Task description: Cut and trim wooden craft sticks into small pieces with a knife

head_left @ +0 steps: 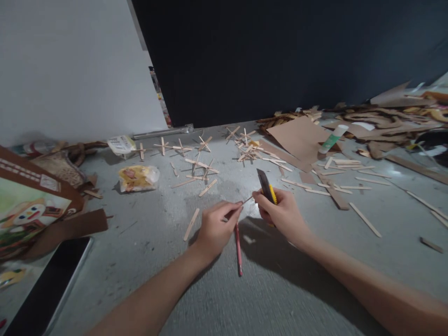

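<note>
My left hand (pixel 214 227) is closed in a pinch on a thin wooden stick (pixel 246 201) that reaches across to my right hand. My right hand (pixel 282 211) is wrapped round a yellow and black utility knife (pixel 265 185), with the blade end pointing up and away; its fingertips also touch the stick's far end. A red pencil (pixel 238 249) lies on the grey floor just below my left hand. A loose flat wooden stick (pixel 191 224) lies to the left of that hand.
Several glued stick crosses (pixel 201 165) and loose sticks (pixel 365 219) lie ahead and to the right. Cardboard sheets (pixel 299 136), a glue stick (pixel 332 138) and scraps sit at the right back. A yellow packet (pixel 138 178), a picture box (pixel 31 207) and a dark tablet (pixel 49 284) lie left.
</note>
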`<state>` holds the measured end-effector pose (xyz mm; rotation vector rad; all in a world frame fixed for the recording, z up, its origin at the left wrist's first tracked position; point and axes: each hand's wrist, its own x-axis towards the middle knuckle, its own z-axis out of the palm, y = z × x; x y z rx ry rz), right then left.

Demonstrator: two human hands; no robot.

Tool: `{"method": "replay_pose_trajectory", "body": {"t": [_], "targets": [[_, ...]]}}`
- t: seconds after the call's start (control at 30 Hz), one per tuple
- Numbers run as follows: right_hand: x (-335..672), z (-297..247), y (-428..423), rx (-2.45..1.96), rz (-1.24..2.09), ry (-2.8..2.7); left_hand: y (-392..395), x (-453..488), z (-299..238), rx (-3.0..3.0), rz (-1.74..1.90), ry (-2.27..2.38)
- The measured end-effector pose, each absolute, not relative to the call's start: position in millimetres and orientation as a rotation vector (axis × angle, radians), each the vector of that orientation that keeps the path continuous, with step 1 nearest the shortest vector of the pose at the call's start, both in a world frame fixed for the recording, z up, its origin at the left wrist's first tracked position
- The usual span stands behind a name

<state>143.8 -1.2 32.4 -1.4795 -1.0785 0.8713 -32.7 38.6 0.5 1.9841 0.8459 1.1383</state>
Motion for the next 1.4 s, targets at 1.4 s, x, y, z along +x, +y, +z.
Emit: {"method": "replay_pose_trajectory", "body": {"t": [1.4], "targets": [[156.6, 30.7, -21.5, -1.529, 0.103, -2.09, 36.3, -31.6, 10.1, 1.696, 0.991, 1.069]]}}
